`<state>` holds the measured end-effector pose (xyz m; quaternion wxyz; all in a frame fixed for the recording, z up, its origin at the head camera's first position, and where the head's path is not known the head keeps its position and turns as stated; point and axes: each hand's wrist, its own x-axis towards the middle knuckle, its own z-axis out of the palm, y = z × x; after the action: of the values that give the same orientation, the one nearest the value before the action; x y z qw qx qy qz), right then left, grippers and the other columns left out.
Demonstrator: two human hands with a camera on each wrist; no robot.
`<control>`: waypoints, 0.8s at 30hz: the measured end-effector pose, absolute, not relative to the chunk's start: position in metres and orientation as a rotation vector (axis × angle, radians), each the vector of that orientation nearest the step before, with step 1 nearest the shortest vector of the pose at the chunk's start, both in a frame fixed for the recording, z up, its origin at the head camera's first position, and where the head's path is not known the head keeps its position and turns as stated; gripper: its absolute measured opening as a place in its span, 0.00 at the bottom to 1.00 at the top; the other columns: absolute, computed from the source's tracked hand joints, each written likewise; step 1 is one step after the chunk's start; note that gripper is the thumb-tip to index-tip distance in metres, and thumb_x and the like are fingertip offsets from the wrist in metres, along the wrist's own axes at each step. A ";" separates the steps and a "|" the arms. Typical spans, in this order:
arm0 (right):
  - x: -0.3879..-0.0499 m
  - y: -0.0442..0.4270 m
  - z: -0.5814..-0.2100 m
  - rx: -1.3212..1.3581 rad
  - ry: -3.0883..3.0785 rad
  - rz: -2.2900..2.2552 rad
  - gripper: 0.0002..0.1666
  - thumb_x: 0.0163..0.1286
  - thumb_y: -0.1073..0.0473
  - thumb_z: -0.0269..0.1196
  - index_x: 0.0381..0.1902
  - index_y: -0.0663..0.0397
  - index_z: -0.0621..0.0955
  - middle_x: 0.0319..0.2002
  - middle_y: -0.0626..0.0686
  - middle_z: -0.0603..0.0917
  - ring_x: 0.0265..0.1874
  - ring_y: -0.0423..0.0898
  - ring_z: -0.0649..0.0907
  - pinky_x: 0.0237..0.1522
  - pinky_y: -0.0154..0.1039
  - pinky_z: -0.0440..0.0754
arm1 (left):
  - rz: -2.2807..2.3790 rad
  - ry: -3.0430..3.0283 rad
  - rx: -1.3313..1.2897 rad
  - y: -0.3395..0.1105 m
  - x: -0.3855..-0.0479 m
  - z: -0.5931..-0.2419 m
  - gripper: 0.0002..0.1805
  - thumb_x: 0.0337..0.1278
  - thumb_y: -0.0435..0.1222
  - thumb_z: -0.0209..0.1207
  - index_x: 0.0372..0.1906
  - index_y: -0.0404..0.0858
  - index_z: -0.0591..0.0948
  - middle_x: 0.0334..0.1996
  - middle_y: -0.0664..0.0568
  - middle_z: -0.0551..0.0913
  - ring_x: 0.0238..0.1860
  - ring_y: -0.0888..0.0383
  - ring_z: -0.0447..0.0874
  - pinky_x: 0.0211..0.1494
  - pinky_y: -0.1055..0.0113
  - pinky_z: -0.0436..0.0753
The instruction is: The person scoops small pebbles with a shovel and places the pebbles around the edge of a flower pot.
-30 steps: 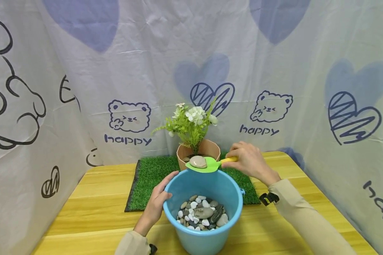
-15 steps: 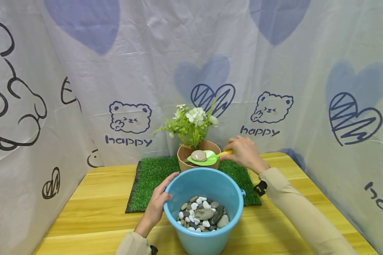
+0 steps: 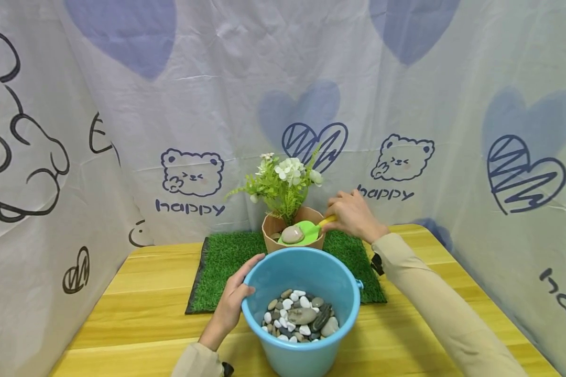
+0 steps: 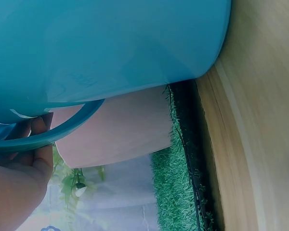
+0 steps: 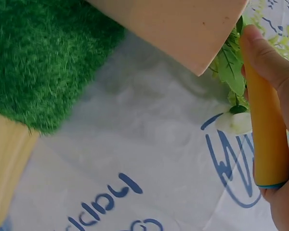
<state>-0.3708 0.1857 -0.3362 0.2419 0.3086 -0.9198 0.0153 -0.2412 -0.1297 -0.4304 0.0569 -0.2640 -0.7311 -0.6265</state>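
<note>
My right hand point(image 3: 354, 215) grips the yellow handle point(image 5: 266, 125) of a small shovel with a green blade point(image 3: 307, 230). On the blade lies a smooth beige stone point(image 3: 292, 234), at the mouth of a pinkish pot point(image 3: 315, 215) with a white-flowered plant point(image 3: 285, 183). Nearer stands a blue bucket point(image 3: 302, 361), with white, grey and dark stones point(image 3: 298, 317) inside. My left hand point(image 3: 231, 298) holds the bucket's left rim, its thumb over the edge. In the left wrist view the fingers are partly hidden behind a blue band of the bucket point(image 4: 62, 130).
The pot stands on a green turf mat point(image 3: 221, 277) with a dark edge, on a yellow wood-grain table point(image 3: 137, 293). Printed white cloth point(image 3: 193, 104) hangs behind and at both sides, close to the table's far edge.
My right hand has moved forward and slightly left. The shovel, with the stone on it, has gone from above the bucket's far rim to the pot's mouth, its handle tilting up. The left hand stays put.
</note>
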 end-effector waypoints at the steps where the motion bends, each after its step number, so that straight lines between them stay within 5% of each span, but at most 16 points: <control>1: -0.372 0.185 -0.336 0.854 -2.506 0.024 0.20 0.47 0.37 0.73 0.33 0.41 0.90 0.35 0.44 0.86 0.36 0.46 0.75 0.44 0.46 0.66 | -1.898 -2.216 -0.802 -0.130 -0.241 -0.430 0.39 0.49 0.29 0.41 0.74 0.43 0.64 0.68 0.40 0.71 0.60 0.38 0.76 0.54 0.50 0.81; 24: -0.372 0.192 -0.335 0.701 -2.477 0.004 0.20 0.47 0.43 0.76 0.36 0.45 0.90 0.32 0.46 0.82 0.32 0.45 0.70 0.37 0.43 0.62 | -1.920 -2.202 -0.821 -0.130 -0.242 -0.431 0.39 0.49 0.29 0.40 0.74 0.41 0.64 0.68 0.38 0.70 0.60 0.37 0.76 0.53 0.47 0.82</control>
<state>-0.3725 0.1922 -0.3354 0.2798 0.2614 -0.9238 0.0014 -0.2416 -0.1299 -0.4313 0.0535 -0.2702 -0.7245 -0.6319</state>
